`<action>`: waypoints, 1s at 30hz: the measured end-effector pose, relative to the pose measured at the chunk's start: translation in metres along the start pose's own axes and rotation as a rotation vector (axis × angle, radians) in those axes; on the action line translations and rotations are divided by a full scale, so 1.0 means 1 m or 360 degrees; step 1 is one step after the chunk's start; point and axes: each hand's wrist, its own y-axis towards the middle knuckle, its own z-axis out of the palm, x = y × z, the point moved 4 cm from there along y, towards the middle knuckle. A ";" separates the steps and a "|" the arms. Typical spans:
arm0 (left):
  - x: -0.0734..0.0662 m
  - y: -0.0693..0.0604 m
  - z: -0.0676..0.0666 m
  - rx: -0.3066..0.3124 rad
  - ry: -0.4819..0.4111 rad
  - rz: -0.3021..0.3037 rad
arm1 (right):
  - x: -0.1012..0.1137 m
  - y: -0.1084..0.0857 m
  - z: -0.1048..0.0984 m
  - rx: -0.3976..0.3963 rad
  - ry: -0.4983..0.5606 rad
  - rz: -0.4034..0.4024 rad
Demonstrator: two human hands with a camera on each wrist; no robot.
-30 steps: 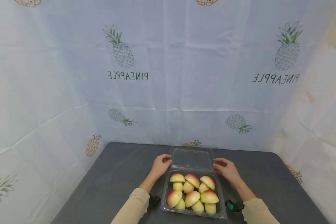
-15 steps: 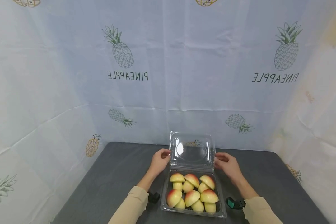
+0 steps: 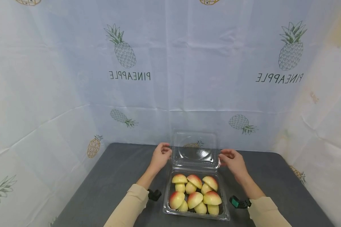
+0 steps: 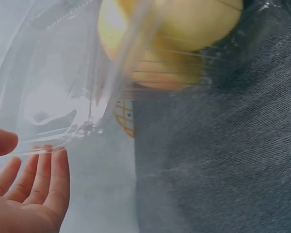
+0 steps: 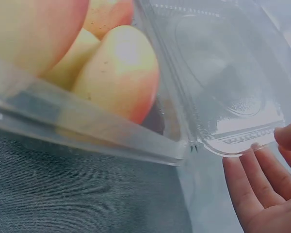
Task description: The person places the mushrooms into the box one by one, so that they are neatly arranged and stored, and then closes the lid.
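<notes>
A clear plastic clamshell container [image 3: 167, 210] stands on the dark table. In its base lie several mushroom-shaped yellow pieces with red-tinged caps [image 3: 211, 198]. Its hinged clear lid [image 3: 194, 149] is raised behind the base, tilted up against the backdrop. My left hand [image 3: 160, 155] holds the lid's left edge; in the left wrist view the thumb [image 4: 4, 141] and fingers lie on either side of the rim. On the right edge, my right hand [image 3: 233, 161] holds the rim the same way, its fingertips under the lid in the right wrist view.
The dark table [image 3: 122, 176] extends on both sides of the container. A pale curtain [image 3: 170, 63] printed with pineapples encloses the back and sides. Black wrist devices sit on both forearms, the right one [image 3: 239, 202] with a green part.
The lid has swung up from lying low behind the base to a raised tilt. Both hands have moved up and slightly outward with its edges. The base and its contents have stayed put.
</notes>
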 end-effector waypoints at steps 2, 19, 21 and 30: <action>-0.004 0.000 -0.002 0.0019 0.0001 -0.0009 | 0.002 0.001 -0.001 0.0001 0.0002 -0.0012; -0.037 0.006 -0.019 0.0078 -0.0094 0.0040 | 0.034 -0.013 -0.011 0.0009 -0.0075 -0.0140; -0.043 0.005 -0.021 0.0083 -0.0098 0.0043 | 0.039 -0.015 -0.013 0.0011 -0.0083 -0.0157; -0.062 0.003 -0.029 0.0114 -0.0157 0.0097 | 0.057 -0.023 -0.018 0.0019 -0.0036 -0.0281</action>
